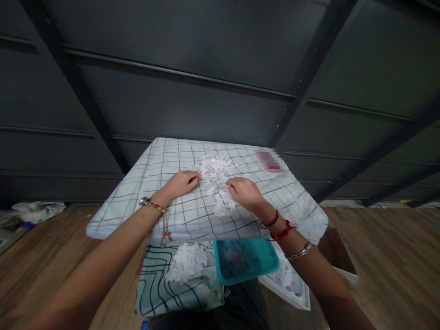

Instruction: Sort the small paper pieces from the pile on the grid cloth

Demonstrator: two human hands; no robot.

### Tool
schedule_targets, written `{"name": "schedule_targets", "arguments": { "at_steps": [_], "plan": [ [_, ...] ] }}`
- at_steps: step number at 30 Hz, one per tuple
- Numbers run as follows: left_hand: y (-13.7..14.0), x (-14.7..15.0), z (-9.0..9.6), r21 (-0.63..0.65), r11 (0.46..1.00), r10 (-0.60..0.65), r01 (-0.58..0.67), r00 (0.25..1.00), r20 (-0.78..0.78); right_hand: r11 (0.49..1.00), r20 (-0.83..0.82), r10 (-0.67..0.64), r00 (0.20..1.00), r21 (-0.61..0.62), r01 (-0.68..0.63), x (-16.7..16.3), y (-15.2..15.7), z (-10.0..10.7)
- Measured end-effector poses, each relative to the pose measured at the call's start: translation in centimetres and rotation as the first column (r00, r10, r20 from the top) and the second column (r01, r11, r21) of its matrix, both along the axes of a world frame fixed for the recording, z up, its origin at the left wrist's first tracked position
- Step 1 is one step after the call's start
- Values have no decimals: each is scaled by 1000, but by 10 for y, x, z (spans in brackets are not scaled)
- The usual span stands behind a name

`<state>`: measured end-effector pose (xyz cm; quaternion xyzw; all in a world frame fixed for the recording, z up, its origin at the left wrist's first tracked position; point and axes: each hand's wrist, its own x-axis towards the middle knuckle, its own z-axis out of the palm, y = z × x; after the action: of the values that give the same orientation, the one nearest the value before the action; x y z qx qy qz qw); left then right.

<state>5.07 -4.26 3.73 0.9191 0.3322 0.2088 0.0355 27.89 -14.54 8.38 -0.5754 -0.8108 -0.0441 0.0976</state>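
A loose pile of small white paper-like pieces [215,166] lies on the checked tablecloth [161,158]. My left hand [182,182] rests at the left edge of this pile, fingers curled in towards the thumb; what they hold, if anything, is too small to make out. Right of a smaller scatter of white pieces [220,206], my right hand [244,193] has its thumb and fingers pinched together. Whatever is between those fingertips cannot be made out.
Below the table's near edge, a heap of white pieces [189,262] sits on green checked cloth [154,286]. Beside it is a teal plastic tray [271,262], then a white box [292,293]. A blurred-out flat object [270,160] lies at the table's far right. Dark metal panels [192,110] stand behind.
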Motion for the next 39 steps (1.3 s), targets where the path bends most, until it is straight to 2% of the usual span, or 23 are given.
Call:
{"name": "schedule_targets", "arguments": {
  "at_steps": [6,11,17,23,30,39],
  "plan": [
    [0,0,0,-8,1000,-5,5,1000,19,998,35,-67,997,-14,68,13,-2,-1],
    [0,0,2,-20,999,-26,26,1000,18,997,-22,39,999,-60,-40,30,-6,3],
    [-2,0,3,-15,1000,-16,16,1000,12,1000,-80,-22,997,14,23,39,-3,7],
    [-2,0,3,-29,999,-23,23,1000,13,996,-34,69,997,-53,-71,36,-6,2],
    [-3,1,3,-31,999,-16,17,1000,21,993,92,-98,991,-49,103,40,-6,3],
    [-3,0,3,-30,1000,-10,10,1000,18,986,106,-155,982,-51,161,42,-4,2]
  ]
}}
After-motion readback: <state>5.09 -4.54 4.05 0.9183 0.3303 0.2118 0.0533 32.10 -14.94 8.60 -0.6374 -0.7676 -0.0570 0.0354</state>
